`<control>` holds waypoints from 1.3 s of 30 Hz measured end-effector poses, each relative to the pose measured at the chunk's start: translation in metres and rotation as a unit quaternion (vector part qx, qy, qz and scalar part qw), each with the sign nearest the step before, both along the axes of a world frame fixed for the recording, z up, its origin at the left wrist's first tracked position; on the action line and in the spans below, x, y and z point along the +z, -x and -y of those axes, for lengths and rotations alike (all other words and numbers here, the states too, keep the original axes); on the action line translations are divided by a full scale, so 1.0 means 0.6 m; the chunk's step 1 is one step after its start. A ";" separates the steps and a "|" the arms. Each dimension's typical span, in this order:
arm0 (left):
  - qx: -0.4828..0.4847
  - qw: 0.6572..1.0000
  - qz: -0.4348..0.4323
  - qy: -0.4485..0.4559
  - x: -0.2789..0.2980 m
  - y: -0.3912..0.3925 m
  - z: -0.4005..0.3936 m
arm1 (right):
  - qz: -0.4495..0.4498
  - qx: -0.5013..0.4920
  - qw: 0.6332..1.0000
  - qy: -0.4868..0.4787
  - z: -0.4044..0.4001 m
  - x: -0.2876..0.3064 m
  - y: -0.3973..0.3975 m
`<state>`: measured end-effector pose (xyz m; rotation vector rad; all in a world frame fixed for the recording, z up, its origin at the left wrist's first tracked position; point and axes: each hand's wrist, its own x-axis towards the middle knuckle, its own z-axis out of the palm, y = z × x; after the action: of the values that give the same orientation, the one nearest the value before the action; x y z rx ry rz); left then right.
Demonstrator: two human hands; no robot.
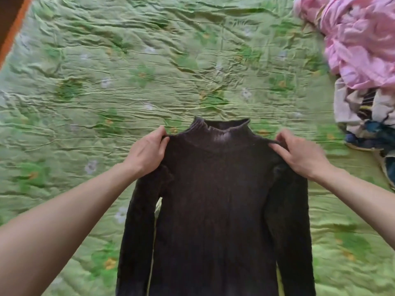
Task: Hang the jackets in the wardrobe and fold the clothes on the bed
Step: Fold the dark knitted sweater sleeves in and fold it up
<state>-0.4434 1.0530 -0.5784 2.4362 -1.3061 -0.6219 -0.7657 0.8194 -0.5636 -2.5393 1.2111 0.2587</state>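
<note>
Fingers pinch each shoulder of a dark sweater (215,199) at lower centre, left hand (146,150) and right hand (299,152) spreading it flat on the green bedspread (128,71), apparently for folding; unfolded clothes (363,60) wait upper right.

— What am I seeing on the sweater (215,199)?

— Dark ribbed knit, matt and soft-looking, from where I sit.

— And under it?

— The bedspread (128,67) is green quilted cloth, crinkled, with a slight sheen. At upper right, the pink garment (361,41) looks thin and smooth, rumpled; the pile below it (367,116) is mixed printed cloth.
</note>
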 end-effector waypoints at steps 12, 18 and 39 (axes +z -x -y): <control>-0.034 0.966 0.234 -0.108 -0.286 0.023 0.076 | 0.009 -0.027 0.982 0.189 0.023 -0.352 -0.052; -0.182 0.957 0.225 0.021 -0.320 0.125 0.083 | 0.016 0.041 0.958 0.284 0.025 -0.388 -0.057; -0.144 0.952 0.269 -0.025 -0.377 0.167 0.079 | 0.024 -0.106 0.989 0.103 -0.118 -0.383 0.169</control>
<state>-0.5439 1.0058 -0.8046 2.5774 -1.8928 -0.0372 -0.8673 0.8905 -0.7933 -2.5392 1.5478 0.0238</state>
